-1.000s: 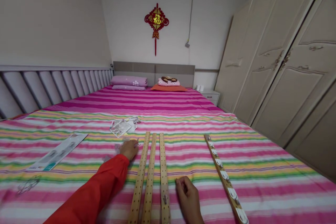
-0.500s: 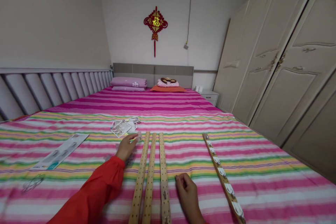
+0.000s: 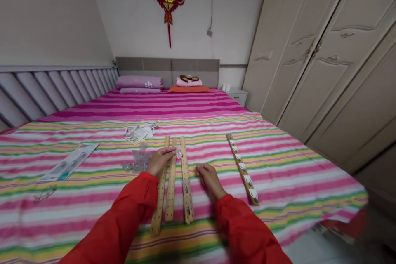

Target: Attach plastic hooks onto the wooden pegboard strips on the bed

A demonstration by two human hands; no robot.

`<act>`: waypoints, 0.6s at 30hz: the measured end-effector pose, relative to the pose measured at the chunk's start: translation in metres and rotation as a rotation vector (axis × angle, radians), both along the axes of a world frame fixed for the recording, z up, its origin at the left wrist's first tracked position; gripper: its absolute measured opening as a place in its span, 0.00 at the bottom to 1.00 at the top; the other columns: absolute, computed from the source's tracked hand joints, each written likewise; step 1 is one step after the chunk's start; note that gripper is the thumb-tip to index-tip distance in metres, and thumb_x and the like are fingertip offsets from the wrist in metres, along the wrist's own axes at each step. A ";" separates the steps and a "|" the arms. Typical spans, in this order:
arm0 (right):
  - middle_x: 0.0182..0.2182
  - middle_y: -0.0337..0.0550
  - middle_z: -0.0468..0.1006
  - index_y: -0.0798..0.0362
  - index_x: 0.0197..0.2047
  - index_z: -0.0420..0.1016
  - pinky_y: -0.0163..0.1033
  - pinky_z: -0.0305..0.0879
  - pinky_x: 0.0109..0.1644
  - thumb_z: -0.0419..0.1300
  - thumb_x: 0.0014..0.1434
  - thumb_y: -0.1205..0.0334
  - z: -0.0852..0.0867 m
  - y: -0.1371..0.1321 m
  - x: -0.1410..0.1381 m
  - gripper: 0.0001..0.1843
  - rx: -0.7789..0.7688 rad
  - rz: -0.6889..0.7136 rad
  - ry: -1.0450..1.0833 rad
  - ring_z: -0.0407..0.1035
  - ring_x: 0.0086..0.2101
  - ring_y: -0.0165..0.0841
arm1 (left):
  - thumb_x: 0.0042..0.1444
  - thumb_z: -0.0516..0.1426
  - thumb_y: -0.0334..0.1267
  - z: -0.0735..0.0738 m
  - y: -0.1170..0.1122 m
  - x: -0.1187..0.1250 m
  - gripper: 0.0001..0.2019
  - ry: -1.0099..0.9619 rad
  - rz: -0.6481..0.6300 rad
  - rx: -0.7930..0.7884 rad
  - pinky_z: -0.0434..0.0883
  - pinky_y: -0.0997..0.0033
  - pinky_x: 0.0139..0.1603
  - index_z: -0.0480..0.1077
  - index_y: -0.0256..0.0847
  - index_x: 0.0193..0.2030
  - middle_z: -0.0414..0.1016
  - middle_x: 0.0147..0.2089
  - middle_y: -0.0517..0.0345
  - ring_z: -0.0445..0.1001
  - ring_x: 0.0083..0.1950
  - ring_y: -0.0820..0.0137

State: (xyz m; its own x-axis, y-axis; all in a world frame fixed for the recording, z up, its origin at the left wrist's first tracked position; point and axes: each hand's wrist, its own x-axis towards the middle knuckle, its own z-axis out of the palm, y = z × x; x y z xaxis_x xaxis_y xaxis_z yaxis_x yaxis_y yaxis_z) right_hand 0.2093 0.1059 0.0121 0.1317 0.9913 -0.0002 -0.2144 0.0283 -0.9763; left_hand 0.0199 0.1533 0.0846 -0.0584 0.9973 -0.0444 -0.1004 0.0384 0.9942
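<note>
Near me, three perforated wooden strips (image 3: 173, 179) lie side by side on the striped bedspread (image 3: 278, 169), and my right hand (image 3: 209, 177) rests just beside them, fingers loosely curled, holding nothing. My left hand (image 3: 160, 161) lies over the strips, pinching a small clear hook (image 3: 178, 154). Farther off: clear hooks (image 3: 137, 161), hook-fitted strip (image 3: 241, 168), packets (image 3: 137, 133).

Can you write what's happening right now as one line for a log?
left hand: holds small clear hook over wooden strips | right hand: rests on striped bedsheet
</note>
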 end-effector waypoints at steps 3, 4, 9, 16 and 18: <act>0.12 0.31 0.65 0.53 0.20 0.68 0.32 0.41 0.15 0.63 0.47 0.44 0.012 0.003 -0.007 0.20 -0.042 0.053 0.039 0.49 0.11 0.23 | 0.27 0.70 0.40 -0.005 -0.007 0.014 0.20 0.035 -0.032 -0.025 0.70 0.72 0.38 0.78 0.36 0.32 0.80 0.31 0.55 0.75 0.32 0.71; 0.15 0.33 0.69 0.53 0.22 0.69 0.32 0.42 0.15 0.63 0.46 0.45 0.015 0.005 -0.009 0.20 -0.045 0.069 0.047 0.50 0.12 0.22 | 0.27 0.70 0.39 -0.008 -0.008 0.018 0.20 0.049 -0.048 -0.038 0.71 0.71 0.39 0.78 0.36 0.31 0.80 0.30 0.55 0.75 0.32 0.71; 0.20 0.36 0.75 0.55 0.24 0.70 0.31 0.44 0.15 0.64 0.44 0.49 0.016 0.009 -0.012 0.16 -0.058 0.115 0.086 0.53 0.12 0.21 | 0.26 0.69 0.36 -0.022 -0.008 0.027 0.17 0.072 -0.097 -0.084 0.71 0.69 0.41 0.77 0.35 0.29 0.79 0.27 0.56 0.75 0.31 0.70; 0.16 0.33 0.71 0.54 0.23 0.70 0.31 0.41 0.14 0.64 0.42 0.55 -0.003 0.012 -0.016 0.12 -0.100 0.113 0.099 0.50 0.11 0.21 | 0.29 0.67 0.33 -0.049 0.000 0.026 0.12 0.169 -0.117 -0.044 0.71 0.70 0.36 0.76 0.35 0.26 0.78 0.25 0.57 0.74 0.29 0.70; 0.15 0.32 0.70 0.54 0.23 0.69 0.32 0.41 0.14 0.64 0.42 0.56 -0.008 0.013 -0.017 0.11 -0.105 0.113 0.075 0.50 0.11 0.21 | 0.29 0.65 0.32 -0.056 0.001 0.027 0.10 0.190 -0.115 -0.037 0.71 0.70 0.34 0.75 0.35 0.24 0.77 0.23 0.58 0.73 0.27 0.71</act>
